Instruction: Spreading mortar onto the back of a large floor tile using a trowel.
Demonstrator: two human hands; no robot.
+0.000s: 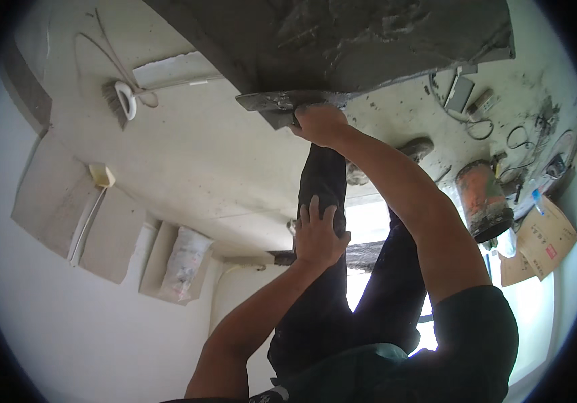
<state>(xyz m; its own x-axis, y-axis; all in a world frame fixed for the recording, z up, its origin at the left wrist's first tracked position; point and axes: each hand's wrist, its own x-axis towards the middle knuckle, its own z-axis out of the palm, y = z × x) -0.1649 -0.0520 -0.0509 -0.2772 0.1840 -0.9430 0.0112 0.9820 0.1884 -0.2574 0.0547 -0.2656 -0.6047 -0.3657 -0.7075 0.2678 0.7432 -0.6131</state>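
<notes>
My right hand (322, 124) is closed round a trowel, its grip hidden by the fingers. The flat metal trowel blade (268, 101) lies along the near edge of a large layer of wet grey mortar (369, 33), which looks smooth in places and ridged in others. Below it, my left hand (320, 236) rests with spread fingers on the knee of my dark trousers (325, 171), holding nothing. A shoe (416, 148) shows beyond my right forearm.
To the right stand a dirty orange bucket (480, 188) and brown paper packaging (547, 238). Cables and a grey box-shaped thing (460, 93) lie at the far right. A white-and-dark brush (124, 101), flat boards (110, 238) and a filled plastic bag (189, 258) are on the left.
</notes>
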